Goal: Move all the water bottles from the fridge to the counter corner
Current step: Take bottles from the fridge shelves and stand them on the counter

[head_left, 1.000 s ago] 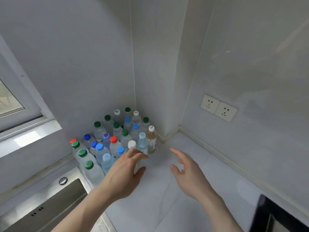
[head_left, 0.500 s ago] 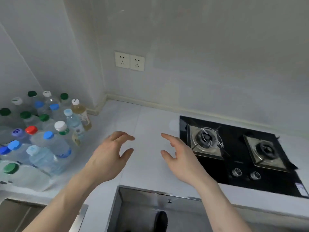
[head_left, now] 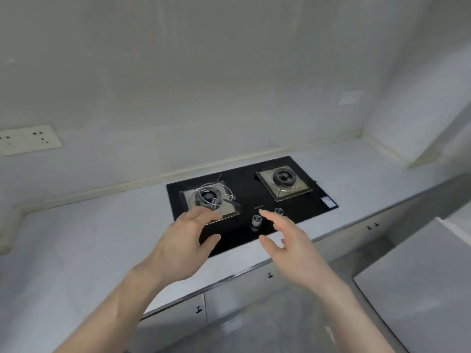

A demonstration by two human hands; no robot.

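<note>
1. Both hands are being held out in front of the body, in the lower middle of the frame, above the front edge of the counter (head_left: 76, 250) and the black stove (head_left: 251, 192).
2. The left hand (head_left: 182, 248) is being carried empty: its fingers are spread and only loosely bent, with nothing between them and the thumb.
3. The right hand (head_left: 293, 244) is likewise being carried empty, with fingers relaxed and slightly curved, palm turned inward toward the other hand.
4. No water bottle is being shown anywhere in the frame, and neither the fridge nor the counter corner with any bottles is being shown; their places cannot be told from this view.
5. Because the bottles are out of view, the direction from fingers to the next bottle, and its long axis, cannot be stated. Neither hand can be judged nearer; the two are being held at about the same reach, close beside each other but apart.
6. In the upper left of the frame a wall socket (head_left: 28, 140) is being seen; along the bottom, cabinet doors (head_left: 229, 299) are being seen below the counter edge, and a pale grey flat surface (head_left: 420, 276) is lying at the lower right.
7. It is being judged that a trip for another bottle is under way, with both hands free for the next grasp.
</note>
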